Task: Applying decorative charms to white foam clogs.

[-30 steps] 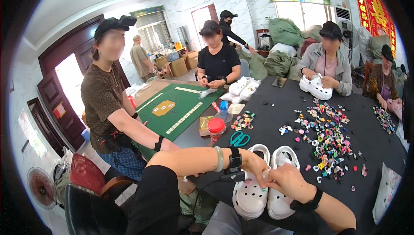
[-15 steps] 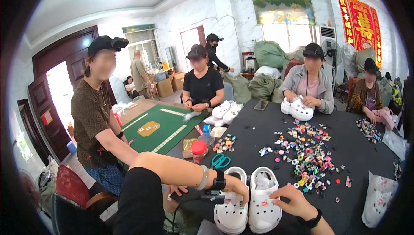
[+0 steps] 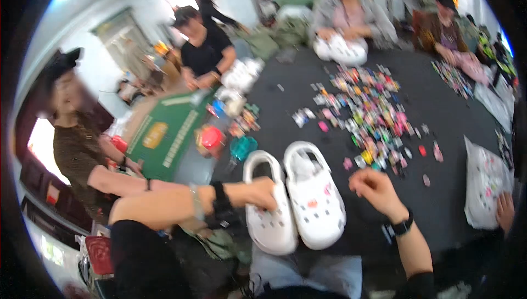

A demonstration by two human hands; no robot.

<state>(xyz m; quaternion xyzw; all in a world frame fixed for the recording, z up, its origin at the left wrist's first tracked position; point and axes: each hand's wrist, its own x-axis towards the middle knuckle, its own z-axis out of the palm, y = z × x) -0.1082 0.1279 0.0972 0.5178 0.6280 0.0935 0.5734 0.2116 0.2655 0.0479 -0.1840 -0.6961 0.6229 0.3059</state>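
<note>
A pair of white clogs stands side by side at the near table edge, toes toward me. My left hand (image 3: 262,193) grips the left clog (image 3: 270,227), its fingers reaching into the foot opening. On the right clog (image 3: 318,225) sit a pink charm (image 3: 328,190) and an orange-red charm (image 3: 312,204); pale stuffing shows inside its opening. To the right of the clogs my right hand (image 3: 376,189) hovers, somewhat blurred. Its fingers are loosely bent and a little apart, and I see nothing between them. Beyond it spreads a pile of small colourful shoe charms (image 3: 379,118).
Teal scissors (image 3: 241,148) and a red-lidded jar (image 3: 210,138) lie beyond the left clog. A bagged pair of clogs (image 3: 484,186) is at the right. A person (image 3: 79,140) stands at my left; another handles a white clog (image 3: 340,51) across the dark table (image 3: 274,112).
My right hand has left the right clog and moved right. My left hand stays at the left clog. The view has tilted down and turned, blurring the scene.
</note>
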